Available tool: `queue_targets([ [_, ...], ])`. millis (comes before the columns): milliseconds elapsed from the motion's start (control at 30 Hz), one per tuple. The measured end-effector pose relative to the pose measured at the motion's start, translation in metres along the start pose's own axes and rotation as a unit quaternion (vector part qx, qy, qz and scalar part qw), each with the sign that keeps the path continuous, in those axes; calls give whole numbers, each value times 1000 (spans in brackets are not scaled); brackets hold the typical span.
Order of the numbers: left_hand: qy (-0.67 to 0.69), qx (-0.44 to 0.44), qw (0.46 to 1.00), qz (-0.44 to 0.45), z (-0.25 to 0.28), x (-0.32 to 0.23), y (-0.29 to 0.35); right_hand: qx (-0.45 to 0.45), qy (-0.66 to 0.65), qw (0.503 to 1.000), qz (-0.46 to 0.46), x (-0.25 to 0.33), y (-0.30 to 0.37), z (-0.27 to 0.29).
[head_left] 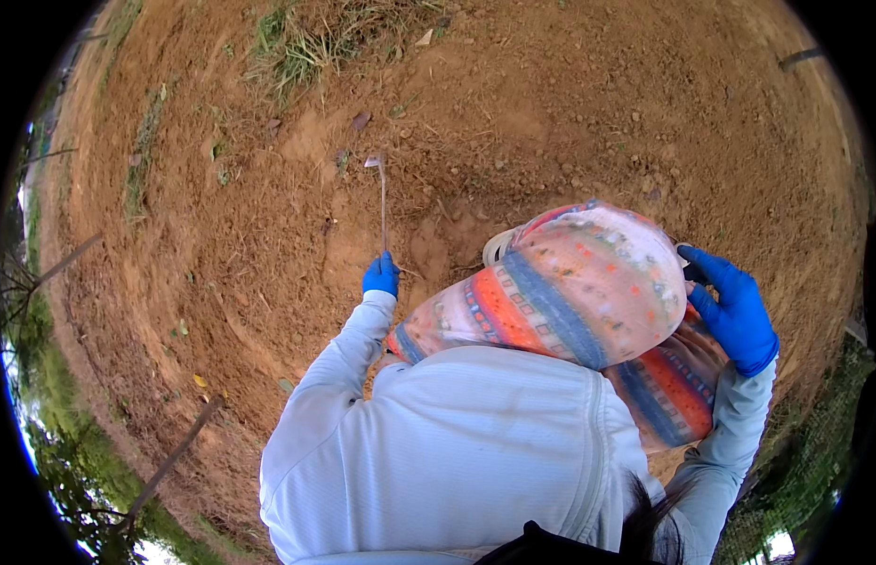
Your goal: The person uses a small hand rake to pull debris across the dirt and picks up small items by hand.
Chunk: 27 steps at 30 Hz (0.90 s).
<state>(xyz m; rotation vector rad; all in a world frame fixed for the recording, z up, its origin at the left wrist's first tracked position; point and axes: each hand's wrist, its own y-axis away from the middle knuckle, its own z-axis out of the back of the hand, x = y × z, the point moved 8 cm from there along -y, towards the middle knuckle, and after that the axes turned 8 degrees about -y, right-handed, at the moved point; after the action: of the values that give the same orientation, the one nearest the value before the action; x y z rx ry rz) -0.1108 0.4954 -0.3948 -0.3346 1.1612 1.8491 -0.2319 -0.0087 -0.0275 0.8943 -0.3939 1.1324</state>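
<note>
My left hand [381, 275], in a blue glove, is closed round the end of a thin hand hoe [383, 202]. Its shaft points away from me over the brown soil, with a small pale blade at the far tip. My right hand [736, 306], also blue-gloved, is beside my bent knee in patterned trousers [588, 273]. Its fingers curl round a small dark object [692, 270], mostly hidden, whose kind I cannot make out. A pale shoe [497, 247] shows in part beyond the knee.
Loose, clodded earth [588, 113] surrounds me. A grass tuft [301, 47] grows at the far left, with dry leaves [361, 121] scattered nearby. Thin posts or trunks [169, 461] stand along the left, and greenery [805, 471] lies at the right rim.
</note>
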Motion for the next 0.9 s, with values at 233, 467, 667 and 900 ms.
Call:
queue_targets([
  [233, -180, -191, 958, 112, 79, 24, -67, 2, -14, 1000, -1, -5, -2, -2],
  [467, -458, -134, 868, -142, -6, -93, -54, -22, -51, 997, -54, -21, 6, 1],
  [667, -462, -59, 869, -167, -75, -118, -82, -12, -38, 997, -70, -23, 6, 1],
  [900, -359, -87, 890, -269, -38, -158, -154, -22, -67, 990, -119, -42, 17, 3],
])
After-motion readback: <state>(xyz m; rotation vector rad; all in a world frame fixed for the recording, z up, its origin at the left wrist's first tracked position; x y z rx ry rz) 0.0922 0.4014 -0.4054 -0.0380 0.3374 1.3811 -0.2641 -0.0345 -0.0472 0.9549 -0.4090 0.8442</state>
